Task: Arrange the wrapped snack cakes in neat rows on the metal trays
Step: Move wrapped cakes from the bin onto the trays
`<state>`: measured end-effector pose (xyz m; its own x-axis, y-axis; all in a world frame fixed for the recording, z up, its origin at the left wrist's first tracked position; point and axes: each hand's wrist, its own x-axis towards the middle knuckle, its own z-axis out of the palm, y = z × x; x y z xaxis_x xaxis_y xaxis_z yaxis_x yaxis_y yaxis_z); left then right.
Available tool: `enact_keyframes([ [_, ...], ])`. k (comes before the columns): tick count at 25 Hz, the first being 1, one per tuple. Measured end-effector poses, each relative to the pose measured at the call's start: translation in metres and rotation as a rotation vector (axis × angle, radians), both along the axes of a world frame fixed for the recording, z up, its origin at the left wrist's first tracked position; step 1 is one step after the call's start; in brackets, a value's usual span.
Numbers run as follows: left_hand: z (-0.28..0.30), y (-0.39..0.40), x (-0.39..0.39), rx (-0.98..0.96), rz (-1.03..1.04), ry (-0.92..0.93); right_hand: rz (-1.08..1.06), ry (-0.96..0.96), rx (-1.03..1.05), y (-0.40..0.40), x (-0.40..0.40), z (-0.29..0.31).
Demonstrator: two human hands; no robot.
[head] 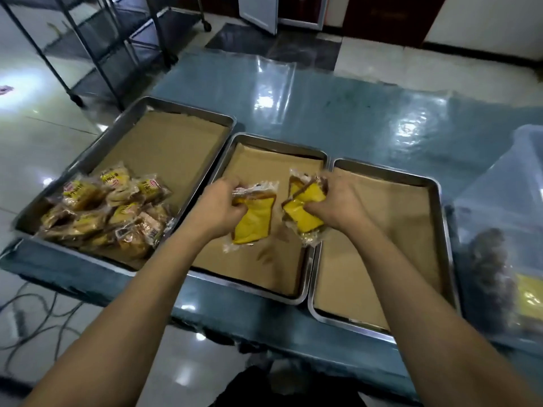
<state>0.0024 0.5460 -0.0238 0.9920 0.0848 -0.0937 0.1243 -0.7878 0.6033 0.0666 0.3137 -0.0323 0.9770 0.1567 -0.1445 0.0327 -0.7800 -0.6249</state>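
Wrapped snack cakes (255, 218) are clutched in the left hand (219, 205) and right hand (340, 202) over the middle tray (266, 292); rows could be skewed if slippery wrappers are dropped unevenly.

cake pile (108, 210): clear-wrapped yellow snack cakes heaped loosely, lower left of frame, near end of left tray (188, 108)
left cake (254, 220): yellow, clear wrapper, over middle tray (282, 146), frame centre
right cakes (305, 210): yellow, wrapped, tilted, at the middle tray's right edge
right tray (388, 173): brown paper lining, right of centre
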Motion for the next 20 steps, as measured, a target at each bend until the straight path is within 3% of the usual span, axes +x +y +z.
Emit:
enact_keyframes([
  [4,-0.041,0.045,0.002,0.027,-0.055,0.166,0.125,0.227,-0.107,0.027,-0.008,-0.053],
  [10,-0.089,0.074,0.018,-0.02,-0.092,0.345,0.251,0.486,-0.104,0.047,0.004,-0.09],
  [15,-0.128,0.08,0.023,0.089,-0.071,0.293,0.306,0.323,-0.409,0.06,-0.011,-0.117],
  [20,-0.146,0.071,0.003,0.278,-0.096,0.31,0.362,0.192,-0.411,0.06,-0.037,-0.126],
])
